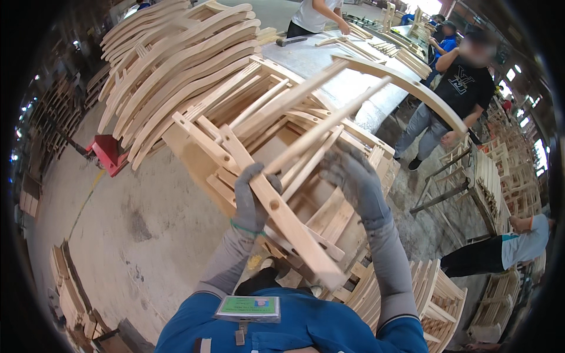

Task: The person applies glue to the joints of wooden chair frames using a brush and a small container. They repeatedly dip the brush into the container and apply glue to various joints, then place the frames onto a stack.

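Note:
A pale wooden frame piece [288, 220] slants across the middle: a holed rail with spindles running up to a curved top rail [421, 91]. It looks like a chair back. My left hand [253, 197], in a grey glove, is closed around the holed rail. My right hand [356, 182], also gloved in grey, hovers to the right of the spindles. Motion blurs it, but its fingers look apart, with nothing seen in them. Below the frame piece, a box-like stack of similar wooden frames [203, 138] sits in front of me, partly hidden by the held piece.
Curved wooden parts [194, 53] are piled high at far left, near a red pallet jack [109, 154]. A metal-topped table [306, 59] with loose wooden parts stands ahead. One person [456, 88] stands at right, others work beyond. Slatted frames [424, 294] are stacked at lower right.

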{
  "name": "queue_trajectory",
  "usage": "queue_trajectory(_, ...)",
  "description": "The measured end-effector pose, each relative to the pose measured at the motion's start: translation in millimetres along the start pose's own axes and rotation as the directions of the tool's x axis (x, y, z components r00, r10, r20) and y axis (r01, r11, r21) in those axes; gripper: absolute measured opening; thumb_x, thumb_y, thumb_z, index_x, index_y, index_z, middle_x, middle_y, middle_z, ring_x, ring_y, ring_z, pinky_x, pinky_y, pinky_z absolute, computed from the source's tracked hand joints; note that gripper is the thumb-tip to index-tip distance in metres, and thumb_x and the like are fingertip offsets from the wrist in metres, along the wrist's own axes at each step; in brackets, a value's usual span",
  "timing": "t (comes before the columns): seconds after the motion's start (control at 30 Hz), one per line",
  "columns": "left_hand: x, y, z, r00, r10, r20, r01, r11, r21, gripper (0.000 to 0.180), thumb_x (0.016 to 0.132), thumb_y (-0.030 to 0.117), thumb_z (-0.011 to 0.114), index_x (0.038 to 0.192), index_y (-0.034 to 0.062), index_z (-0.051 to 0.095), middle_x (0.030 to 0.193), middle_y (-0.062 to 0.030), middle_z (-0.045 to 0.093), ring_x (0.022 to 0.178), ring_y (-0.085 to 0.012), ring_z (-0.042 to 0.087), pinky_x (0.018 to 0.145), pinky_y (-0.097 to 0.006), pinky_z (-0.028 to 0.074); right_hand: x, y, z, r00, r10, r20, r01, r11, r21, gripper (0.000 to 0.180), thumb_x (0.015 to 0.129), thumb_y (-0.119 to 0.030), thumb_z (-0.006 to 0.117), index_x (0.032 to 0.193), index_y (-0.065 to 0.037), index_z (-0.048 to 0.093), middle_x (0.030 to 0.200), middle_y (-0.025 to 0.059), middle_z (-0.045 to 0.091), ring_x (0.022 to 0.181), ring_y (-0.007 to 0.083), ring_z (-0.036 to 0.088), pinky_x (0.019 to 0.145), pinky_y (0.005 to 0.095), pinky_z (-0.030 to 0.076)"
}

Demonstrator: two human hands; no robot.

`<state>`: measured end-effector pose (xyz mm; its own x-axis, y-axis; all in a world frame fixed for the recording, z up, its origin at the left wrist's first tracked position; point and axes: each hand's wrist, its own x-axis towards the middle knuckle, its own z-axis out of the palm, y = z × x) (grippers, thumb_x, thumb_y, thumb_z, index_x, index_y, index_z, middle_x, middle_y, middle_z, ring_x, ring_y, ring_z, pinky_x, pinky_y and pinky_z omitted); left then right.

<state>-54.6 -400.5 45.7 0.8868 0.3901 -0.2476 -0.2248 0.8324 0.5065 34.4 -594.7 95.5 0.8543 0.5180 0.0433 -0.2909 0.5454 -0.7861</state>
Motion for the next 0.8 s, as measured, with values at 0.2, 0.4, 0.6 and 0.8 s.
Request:
queue_trajectory(0.2, 135.5, 51.4, 3.5, 0.971, 0.228, 0.066, -0.233, 0.969, 0.085, 0.019, 0.078, 0.018, 0.058, 0.091, 0.0037, 0.055, 0.067, -0.0118, 0.055, 0.058, -0.0229, 0.058, 0.056, -0.034, 0.051, -44.0, 8.8, -26.9, 0.969, 0.078, -0.233, -0.121, 0.977, -0.175, 0.037, 0.092, -0.01, 0.049, 0.124, 0.008, 0.042, 0.105, 0.0177, 0.057, 0.094, 0.0244, 0.06, 0.084, 0.0345, 0.052)
queue_trajectory(0.4, 210.6, 74.8, -42.1, 0.971, 0.231, -0.061, -0.223, 0.967, 0.123, 0.014, 0.078, 0.014, 0.063, 0.086, 0.0037, 0.056, 0.067, -0.0078, 0.056, 0.058, -0.0204, 0.057, 0.054, -0.032, 0.051, -100.3, 32.8, -62.6, 0.881, 0.083, -0.467, -0.161, 0.978, -0.13, 0.037, 0.091, -0.01, 0.051, 0.122, 0.009, 0.044, 0.102, 0.0172, 0.058, 0.091, 0.0233, 0.06, 0.081, 0.0334, 0.052)
queue_trajectory(0.6, 175.8, 68.8, -68.3, 0.607, 0.795, 0.017, -0.466, 0.338, 0.818, 0.07, 0.08, 0.012, 0.065, 0.133, -0.0075, 0.024, 0.126, -0.0205, 0.042, 0.109, -0.0279, 0.049, 0.091, -0.035, 0.043, -159.9, 89.7, -66.9, 0.714, -0.233, -0.66, -0.262, 0.786, -0.56, 0.041, 0.089, -0.014, 0.056, 0.122, 0.008, 0.047, 0.113, 0.0181, 0.057, 0.101, 0.0242, 0.057, 0.087, 0.032, 0.048)
queue_trajectory(0.8, 184.2, 141.4, -159.6, 0.663, 0.748, 0.01, -0.514, 0.445, 0.734, 0.074, 0.08, 0.034, 0.066, 0.13, -0.0083, 0.033, 0.128, -0.0212, 0.043, 0.115, -0.0271, 0.045, 0.097, -0.035, 0.039, -168.9, 131.3, -39.8, 0.711, -0.278, -0.645, -0.303, 0.707, -0.639, 0.051, 0.087, -0.011, 0.059, 0.131, 0.003, 0.038, 0.13, 0.0156, 0.043, 0.118, 0.0203, 0.043, 0.099, 0.0299, 0.036)
